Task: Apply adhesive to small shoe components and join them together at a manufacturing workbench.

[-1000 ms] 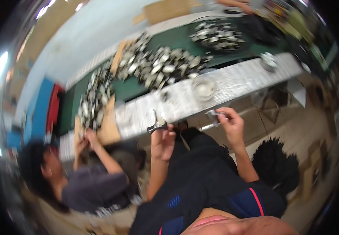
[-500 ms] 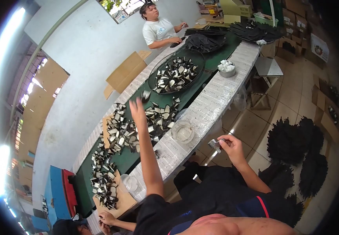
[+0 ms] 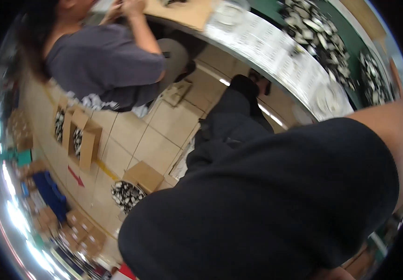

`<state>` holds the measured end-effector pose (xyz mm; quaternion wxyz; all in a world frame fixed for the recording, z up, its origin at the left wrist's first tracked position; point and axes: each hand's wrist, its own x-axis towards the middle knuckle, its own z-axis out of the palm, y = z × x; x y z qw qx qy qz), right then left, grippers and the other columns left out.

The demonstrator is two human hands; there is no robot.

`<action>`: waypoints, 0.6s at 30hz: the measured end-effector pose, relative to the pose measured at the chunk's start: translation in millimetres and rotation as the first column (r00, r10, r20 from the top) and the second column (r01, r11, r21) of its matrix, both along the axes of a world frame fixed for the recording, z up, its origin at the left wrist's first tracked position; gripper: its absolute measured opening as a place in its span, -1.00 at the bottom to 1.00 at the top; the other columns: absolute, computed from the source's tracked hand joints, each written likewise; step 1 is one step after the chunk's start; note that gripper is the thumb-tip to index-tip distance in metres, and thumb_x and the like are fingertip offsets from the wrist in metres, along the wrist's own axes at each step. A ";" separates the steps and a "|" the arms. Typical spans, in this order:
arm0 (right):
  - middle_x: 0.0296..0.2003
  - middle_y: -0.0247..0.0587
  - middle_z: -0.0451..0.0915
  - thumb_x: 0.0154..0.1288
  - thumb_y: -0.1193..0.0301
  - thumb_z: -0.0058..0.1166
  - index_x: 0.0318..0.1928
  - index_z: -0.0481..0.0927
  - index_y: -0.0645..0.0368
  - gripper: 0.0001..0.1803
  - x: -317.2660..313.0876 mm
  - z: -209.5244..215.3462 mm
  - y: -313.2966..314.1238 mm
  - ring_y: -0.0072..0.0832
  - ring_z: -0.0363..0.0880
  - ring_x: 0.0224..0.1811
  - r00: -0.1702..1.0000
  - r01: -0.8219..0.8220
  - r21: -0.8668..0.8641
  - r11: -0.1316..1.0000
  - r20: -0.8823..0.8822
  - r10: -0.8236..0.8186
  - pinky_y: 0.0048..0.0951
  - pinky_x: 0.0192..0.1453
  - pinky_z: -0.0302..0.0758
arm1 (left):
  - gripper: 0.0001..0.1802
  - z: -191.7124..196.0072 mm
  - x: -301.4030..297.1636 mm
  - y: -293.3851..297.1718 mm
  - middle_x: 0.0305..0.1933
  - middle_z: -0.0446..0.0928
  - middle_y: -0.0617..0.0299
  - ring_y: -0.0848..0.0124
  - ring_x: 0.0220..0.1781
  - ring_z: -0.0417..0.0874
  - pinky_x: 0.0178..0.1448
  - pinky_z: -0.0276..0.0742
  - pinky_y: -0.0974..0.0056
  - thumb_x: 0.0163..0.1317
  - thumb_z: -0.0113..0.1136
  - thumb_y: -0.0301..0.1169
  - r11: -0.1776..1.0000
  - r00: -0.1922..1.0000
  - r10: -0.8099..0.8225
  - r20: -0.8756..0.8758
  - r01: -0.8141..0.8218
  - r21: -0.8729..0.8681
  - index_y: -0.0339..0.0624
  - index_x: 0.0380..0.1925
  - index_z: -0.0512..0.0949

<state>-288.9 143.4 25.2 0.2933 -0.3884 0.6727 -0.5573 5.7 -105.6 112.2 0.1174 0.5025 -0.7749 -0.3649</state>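
At upper left, a person (image 3: 103,67) sitting in a dark grey shirt. Below, on pale floor tiles (image 3: 138,144), two open cardboard boxes (image 3: 88,151) side by side, with a red arrow (image 3: 75,176) and a yellow line (image 3: 106,171) near them. Lower and nearer the middle, another open cardboard box (image 3: 144,176). Toward the left rim, stacked cartons (image 3: 74,228), a dark blue object (image 3: 50,193) of unclear kind, and bright lights (image 3: 17,218).

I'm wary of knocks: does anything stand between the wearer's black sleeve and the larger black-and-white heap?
Yes: a clear bowl on the table's pale edge lies between the sleeve and the heap in this view. Neither hand can be made out, so its path is unclear.
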 end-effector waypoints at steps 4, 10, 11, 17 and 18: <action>-0.15 -0.13 0.62 0.50 0.35 -0.02 -0.07 0.58 0.35 -0.73 0.2 -6.1 -11.6 -0.44 0.54 -0.22 0.991 0.130 0.003 0.992 -0.038 -0.129 -0.41 -0.08 0.54 | -0.65 -27.6 7.2 -5.8 -0.20 0.67 0.07 0.27 -0.24 0.69 -0.26 0.62 0.14 0.29 0.14 -0.16 0.987 0.997 -0.046 0.053 0.037 0.159 -0.17 -0.08 0.60; -0.17 -0.04 0.61 0.51 0.32 -0.02 -0.05 0.57 0.40 -0.68 -39.2 2.7 -0.6 -0.36 0.53 -0.21 0.958 0.275 -0.085 0.958 -0.058 -0.281 -0.34 -0.07 0.55 | -0.63 -17.1 28.7 -43.4 -0.22 0.67 0.07 0.28 -0.25 0.68 -0.26 0.61 0.13 0.29 0.15 -0.12 0.959 0.983 -0.064 0.172 0.013 0.282 -0.19 -0.13 0.61; -0.17 -0.02 0.61 0.51 0.32 -0.02 -0.05 0.56 0.41 -0.67 -25.5 -9.2 -13.6 -0.35 0.52 -0.20 0.947 0.298 -0.111 0.948 -0.087 -0.308 -0.32 -0.07 0.55 | -0.63 -13.1 16.2 -50.0 -0.22 0.67 0.07 0.28 -0.26 0.68 -0.25 0.61 0.13 0.29 0.15 -0.12 0.955 0.984 -0.068 0.164 0.016 0.296 -0.20 -0.14 0.62; -0.16 -0.19 0.63 0.46 0.31 0.07 -0.05 0.61 0.34 -0.70 -39.8 -38.1 -1.8 -0.50 0.55 -0.23 0.907 0.419 -0.156 0.895 0.014 -0.422 -0.48 -0.19 0.53 | -0.60 31.8 -58.3 -121.2 -0.23 0.67 0.06 0.29 -0.27 0.67 -0.24 0.59 0.13 0.28 0.17 -0.08 0.936 0.964 -0.213 0.159 0.154 0.317 -0.22 -0.19 0.63; -0.15 -0.22 0.64 0.47 0.35 0.05 -0.06 0.61 0.32 -0.74 -40.7 -42.2 -4.3 -0.53 0.56 -0.20 0.921 0.388 -0.157 0.908 0.030 -0.389 -0.50 -0.16 0.54 | -0.59 42.3 -79.3 -136.5 -0.23 0.67 0.06 0.29 -0.27 0.67 -0.24 0.59 0.13 0.28 0.17 -0.07 0.930 0.955 -0.249 0.158 0.191 0.313 -0.23 -0.20 0.63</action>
